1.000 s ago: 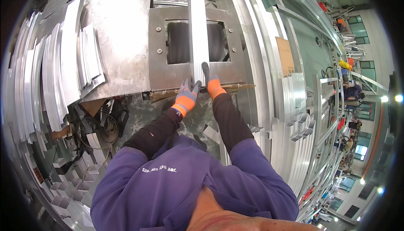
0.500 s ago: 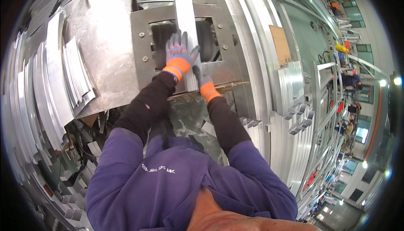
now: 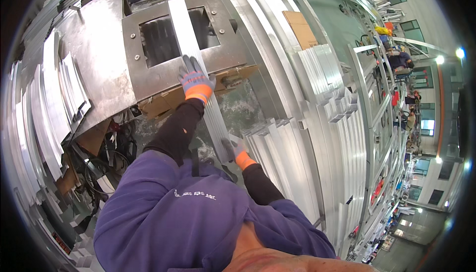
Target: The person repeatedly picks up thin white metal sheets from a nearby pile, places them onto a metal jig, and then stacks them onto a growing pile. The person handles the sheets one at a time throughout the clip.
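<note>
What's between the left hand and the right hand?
In the head view, a bare stretch of the silver bar. The left hand lies flat on it farther up; the right hand is at its near end.

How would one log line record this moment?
metal profile: across steel plate | left hand: on top | right hand: at its near end
</note>
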A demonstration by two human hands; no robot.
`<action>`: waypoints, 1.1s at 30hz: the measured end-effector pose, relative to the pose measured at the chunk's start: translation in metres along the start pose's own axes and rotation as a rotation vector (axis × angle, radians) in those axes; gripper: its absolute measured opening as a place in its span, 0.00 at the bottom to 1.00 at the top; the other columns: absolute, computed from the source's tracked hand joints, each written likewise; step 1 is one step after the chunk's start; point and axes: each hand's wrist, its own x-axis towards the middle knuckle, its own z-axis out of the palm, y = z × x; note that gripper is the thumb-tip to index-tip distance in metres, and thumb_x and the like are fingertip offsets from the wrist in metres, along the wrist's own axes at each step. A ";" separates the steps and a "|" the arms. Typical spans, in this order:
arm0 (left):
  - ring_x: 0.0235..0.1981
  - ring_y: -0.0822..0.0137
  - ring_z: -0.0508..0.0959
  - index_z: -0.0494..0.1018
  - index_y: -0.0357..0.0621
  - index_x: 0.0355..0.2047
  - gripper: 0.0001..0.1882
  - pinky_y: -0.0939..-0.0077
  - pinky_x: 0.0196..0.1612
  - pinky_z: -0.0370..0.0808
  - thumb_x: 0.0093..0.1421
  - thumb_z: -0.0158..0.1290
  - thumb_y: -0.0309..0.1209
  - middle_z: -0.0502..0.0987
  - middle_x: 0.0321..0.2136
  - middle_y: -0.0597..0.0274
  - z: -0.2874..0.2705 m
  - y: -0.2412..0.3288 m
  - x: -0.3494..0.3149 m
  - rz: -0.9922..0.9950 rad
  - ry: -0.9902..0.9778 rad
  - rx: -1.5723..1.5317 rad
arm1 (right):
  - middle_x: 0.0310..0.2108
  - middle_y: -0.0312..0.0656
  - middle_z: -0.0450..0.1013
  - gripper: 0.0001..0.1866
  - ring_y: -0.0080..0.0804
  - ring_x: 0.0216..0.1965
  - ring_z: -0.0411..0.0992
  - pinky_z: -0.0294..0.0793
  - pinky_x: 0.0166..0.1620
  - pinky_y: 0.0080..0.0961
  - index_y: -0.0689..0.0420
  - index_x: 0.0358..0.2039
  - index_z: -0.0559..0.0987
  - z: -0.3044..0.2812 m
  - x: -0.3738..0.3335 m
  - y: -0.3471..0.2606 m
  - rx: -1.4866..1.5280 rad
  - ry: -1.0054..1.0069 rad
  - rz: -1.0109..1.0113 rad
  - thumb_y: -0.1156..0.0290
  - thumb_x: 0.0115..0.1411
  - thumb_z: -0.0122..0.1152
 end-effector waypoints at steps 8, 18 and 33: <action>0.66 0.40 0.62 0.42 0.35 0.71 0.56 0.56 0.64 0.66 0.53 0.60 0.51 0.44 0.72 0.42 0.049 0.025 -0.168 -0.054 -0.258 -0.291 | 0.43 0.49 0.79 0.42 0.46 0.41 0.77 0.74 0.48 0.35 0.55 0.58 0.74 -0.089 -0.108 0.128 -0.592 -0.015 -0.102 0.31 0.58 0.54; 0.47 0.56 0.77 0.66 0.40 0.62 0.34 0.65 0.51 0.76 0.52 0.57 0.22 0.76 0.50 0.53 0.064 -0.023 -0.064 -0.327 -0.292 -2.003 | 0.47 0.46 0.78 0.39 0.36 0.50 0.75 0.71 0.55 0.30 0.61 0.57 0.75 -0.051 -0.126 -0.046 0.147 -0.222 -0.267 0.39 0.60 0.60; 0.65 0.45 0.62 0.62 0.50 0.66 0.30 0.59 0.67 0.60 0.65 0.52 0.40 0.62 0.66 0.49 0.024 -0.092 0.054 -0.110 -0.018 -0.960 | 0.55 0.60 0.73 0.46 0.52 0.57 0.72 0.72 0.58 0.40 0.67 0.62 0.63 0.128 0.146 -0.321 -1.033 0.359 -0.167 0.49 0.52 0.69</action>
